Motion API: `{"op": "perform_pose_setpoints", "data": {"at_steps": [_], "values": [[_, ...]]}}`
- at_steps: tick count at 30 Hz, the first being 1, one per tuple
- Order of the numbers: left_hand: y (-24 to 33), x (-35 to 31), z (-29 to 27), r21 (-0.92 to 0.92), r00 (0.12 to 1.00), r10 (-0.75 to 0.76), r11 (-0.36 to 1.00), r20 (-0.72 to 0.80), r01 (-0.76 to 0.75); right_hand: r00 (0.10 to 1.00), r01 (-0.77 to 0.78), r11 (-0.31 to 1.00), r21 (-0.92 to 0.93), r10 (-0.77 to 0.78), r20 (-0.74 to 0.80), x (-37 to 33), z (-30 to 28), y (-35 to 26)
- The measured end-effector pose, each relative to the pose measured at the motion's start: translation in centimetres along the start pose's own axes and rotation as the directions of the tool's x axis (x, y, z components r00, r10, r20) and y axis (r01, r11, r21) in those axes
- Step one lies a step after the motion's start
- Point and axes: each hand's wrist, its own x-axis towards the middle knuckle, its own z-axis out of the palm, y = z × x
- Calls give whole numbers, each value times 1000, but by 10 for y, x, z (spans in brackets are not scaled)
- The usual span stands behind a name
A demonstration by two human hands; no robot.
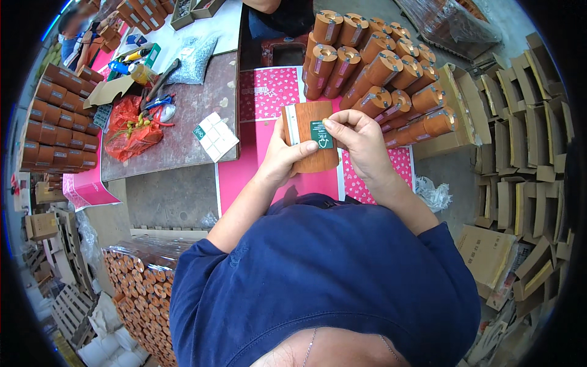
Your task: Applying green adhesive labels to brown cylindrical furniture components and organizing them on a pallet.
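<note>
In front of my chest is a short reddish-brown wooden cylinder with a pale strip down its left side. My left hand is wrapped round its left side, the thumb on the lower left of a dark green label that lies against the wood. At the label's upper right edge, my right hand is closed, thumb and forefinger pinching there. Its other fingers are curled beside the cylinder. On the table corner to the left lies a white sheet of labels, with one green label still at its left side.
Many wooden cylinders stand stacked at the far right, beside cardboard trays. On the brown table are a red plastic bag, a clear bag of small pieces and tools. Wrapped cylinders stand lower left. Another person sits far left.
</note>
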Motion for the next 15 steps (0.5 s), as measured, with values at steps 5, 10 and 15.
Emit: {"op": "perform_pose_setpoints", "data": {"at_steps": [5,10,15], "values": [[4,-1,4,76,999,-22,997,-30,24,1000,21,999,-32,-22,-10,0,1,1],[2,0,4,131,999,-1,991,-43,6,997,74,992,-100,-76,-16,1,0,5],[-1,1,4,128,999,11,992,-50,-4,943,303,849,-434,-332,9,5,-5,18]]}}
